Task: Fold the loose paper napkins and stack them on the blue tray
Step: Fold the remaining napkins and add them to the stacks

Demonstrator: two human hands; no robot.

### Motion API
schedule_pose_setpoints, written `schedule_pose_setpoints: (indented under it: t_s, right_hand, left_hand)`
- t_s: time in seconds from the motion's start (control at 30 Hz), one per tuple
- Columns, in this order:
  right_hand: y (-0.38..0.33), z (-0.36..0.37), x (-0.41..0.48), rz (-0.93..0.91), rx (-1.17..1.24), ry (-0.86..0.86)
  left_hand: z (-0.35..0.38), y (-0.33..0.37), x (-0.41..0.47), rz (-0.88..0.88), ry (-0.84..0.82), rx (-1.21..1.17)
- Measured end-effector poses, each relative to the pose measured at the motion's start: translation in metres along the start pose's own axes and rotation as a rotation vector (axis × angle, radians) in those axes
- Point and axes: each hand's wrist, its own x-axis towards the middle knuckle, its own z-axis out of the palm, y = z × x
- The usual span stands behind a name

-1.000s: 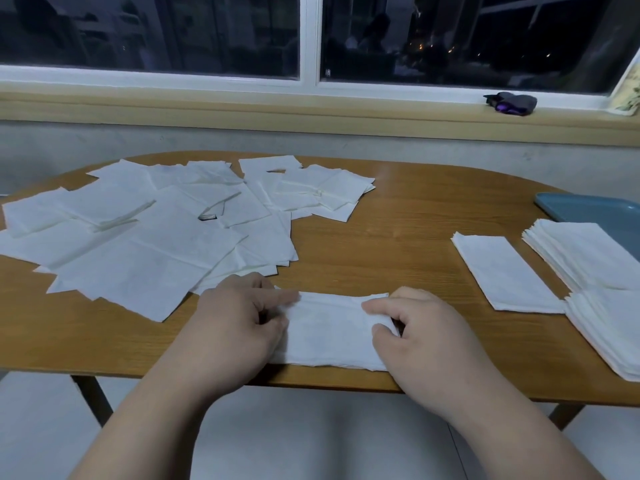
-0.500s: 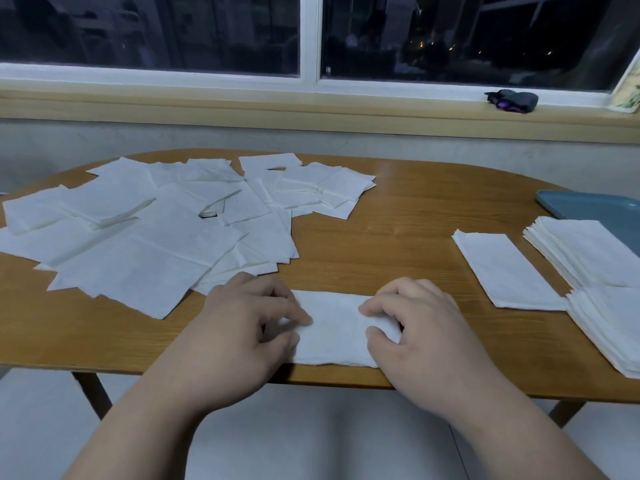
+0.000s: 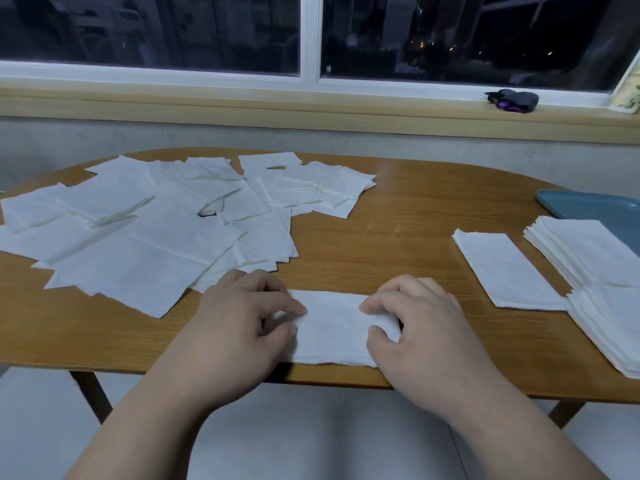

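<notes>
The left hand (image 3: 242, 323) and right hand (image 3: 419, 327) pinch each end of the folded napkin (image 3: 332, 329), left of the blue tray (image 3: 588, 209); uneven pulling could skew its crease.

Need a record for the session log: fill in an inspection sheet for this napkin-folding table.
Surface: wooden table, bare wood in the middle.
Job's things: narrow napkin at the near edge; loose napkins spread over the left; single folded napkin on the right; far stack overlapping the blue tray; near stack at the right edge.
Clutter: nothing seen on the table.
Grippers: left hand and right hand each pinch an end of the narrow napkin.
Cables: nothing seen.
Surroundings: dark window; dark bundle on the sill; pale floor.
</notes>
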Motion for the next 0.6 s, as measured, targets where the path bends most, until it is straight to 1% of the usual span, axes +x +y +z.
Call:
schedule_pose_setpoints:
  t_s: [0.1,0.27,0.4,0.47,0.53,0.6]
  right_hand:
    - [0.0,-0.001,0.0,0.002,0.012,-0.013]
    - [0.0,-0.003,0.0,-0.004,0.022,-0.046]
    - [-0.002,-0.011,0.006,0.063,0.176,-0.059]
    - [-0.005,-0.017,0.018,0.071,0.224,-0.052]
    - [-0.009,-0.021,0.041,0.067,0.216,-0.026]
    - [-0.012,-0.023,0.073,0.102,0.188,-0.005]
  left_hand:
    - [0.001,0.002,0.0,-0.005,0.019,0.017]
    - [-0.003,0.004,-0.002,0.001,-0.014,0.007]
    - [-0.006,0.006,-0.002,-0.013,-0.026,-0.006]
    - [-0.006,0.007,-0.002,-0.02,-0.022,-0.001]
    - [-0.006,0.007,-0.002,-0.024,-0.014,0.007]
    - [-0.006,0.007,0.0,-0.029,-0.007,0.01]
